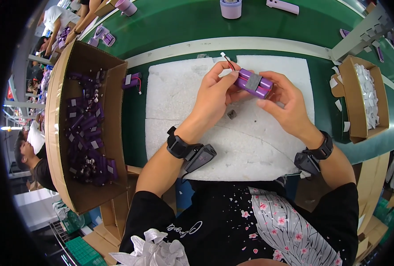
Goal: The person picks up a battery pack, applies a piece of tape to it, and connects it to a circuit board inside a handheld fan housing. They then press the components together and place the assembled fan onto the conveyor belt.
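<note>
Carton [115,111]: holding purple cells [90,128]
Left hand [214,93]: pinching the battery pack [262,91] above the foam board [179,97]
Wires [229,63], grey patch [253,81]: already sitting on it; anything left isn't showing
Right hand [290,104]: curving half-wide around its right end, contact remaining unclear
Small box [353,95]: holding white pieces [369,95]

This looks like a factory assembly workshop. A long green work surface [183,27] crossed by a white rail [272,43] carries lilac device parts [283,6] at its far side. An open carton [57,133] at the left holds loose purple cylindrical parts [90,131] in bulk; a smaller box [353,91] at the right holds many white pieces [369,97]. Other people [57,20] sit far left, and a green crate [79,250] stands near left.
</note>
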{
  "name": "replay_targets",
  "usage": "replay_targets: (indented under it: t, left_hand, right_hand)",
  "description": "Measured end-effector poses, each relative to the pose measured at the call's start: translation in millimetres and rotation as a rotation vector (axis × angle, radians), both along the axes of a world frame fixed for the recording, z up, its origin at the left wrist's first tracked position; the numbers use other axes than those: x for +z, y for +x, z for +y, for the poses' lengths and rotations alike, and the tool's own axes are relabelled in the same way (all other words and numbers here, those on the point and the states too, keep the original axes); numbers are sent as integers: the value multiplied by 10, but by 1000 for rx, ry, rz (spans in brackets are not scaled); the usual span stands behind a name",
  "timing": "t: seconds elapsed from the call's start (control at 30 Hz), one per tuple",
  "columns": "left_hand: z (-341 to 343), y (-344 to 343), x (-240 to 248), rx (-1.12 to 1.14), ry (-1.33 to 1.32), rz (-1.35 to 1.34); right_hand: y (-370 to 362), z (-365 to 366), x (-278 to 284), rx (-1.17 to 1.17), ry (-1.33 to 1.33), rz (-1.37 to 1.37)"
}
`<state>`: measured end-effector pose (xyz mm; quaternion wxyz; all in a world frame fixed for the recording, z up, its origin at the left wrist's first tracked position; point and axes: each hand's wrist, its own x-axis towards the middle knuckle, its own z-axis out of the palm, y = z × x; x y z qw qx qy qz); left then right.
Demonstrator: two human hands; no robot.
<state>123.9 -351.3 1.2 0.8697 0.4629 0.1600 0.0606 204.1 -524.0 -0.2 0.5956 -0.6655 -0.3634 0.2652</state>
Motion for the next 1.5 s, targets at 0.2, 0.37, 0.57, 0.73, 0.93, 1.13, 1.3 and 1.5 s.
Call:
replay_targets:
  t: [0.2,0.37,0.57,0.73,0.93,1.13,1.3,1.5]
  left_hand:
    - [13,-15,58,-57,7,-4]
    - [54,-30,80,-88,114,-9]
    - [59,-24,43,-42,125,-45]
    - [29,-2,55,-1,191,-120]
    - [7,-14,37,-58,267,-154]
    - [24,-15,21,-37,244,-197]
    - [40,-17,2,-43,220,-230]
    - [13,-17,57,-69,202,-229]
  right_hand:
    - [-2,-6,-7,-147,27,67]
    - [41,5,-10,-176,46,189]
    - [34,-5,-56,-115,-6,141]
    - [17,36,6,-81,-76,-34]
    - [34,55,-68,-107,-13,4]
    - [41,63,-2,-109,-44,-15]
    - [38,69,-5,-127,-62,27]
    - [36,74,-5,-159,-85,-149]
